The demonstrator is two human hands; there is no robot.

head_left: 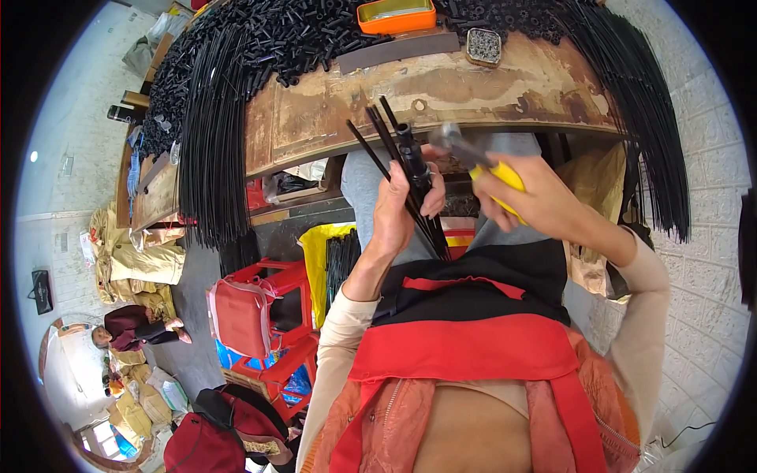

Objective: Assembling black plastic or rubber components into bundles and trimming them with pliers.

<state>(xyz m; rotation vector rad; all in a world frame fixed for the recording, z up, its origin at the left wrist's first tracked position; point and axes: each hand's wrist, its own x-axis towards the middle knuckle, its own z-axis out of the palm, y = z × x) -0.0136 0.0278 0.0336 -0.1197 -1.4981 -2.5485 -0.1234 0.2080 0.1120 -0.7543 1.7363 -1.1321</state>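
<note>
Left hand (398,209) is clamped around a bundle of black rods (410,177) just below the workbench (441,94) edge. Right hand (524,197) grips yellow-handled pliers (473,158) at the bundle's collar. Fitting appears underway; many loose rods (213,134) remain on the workbench.

Two hands are working: the left hand (400,206) and the right hand (530,197). One yellow-handled tool (481,164), one orange tray (395,15), and one red stool (272,315) are showing. Black rods (213,134) are lying uncountable.
</note>
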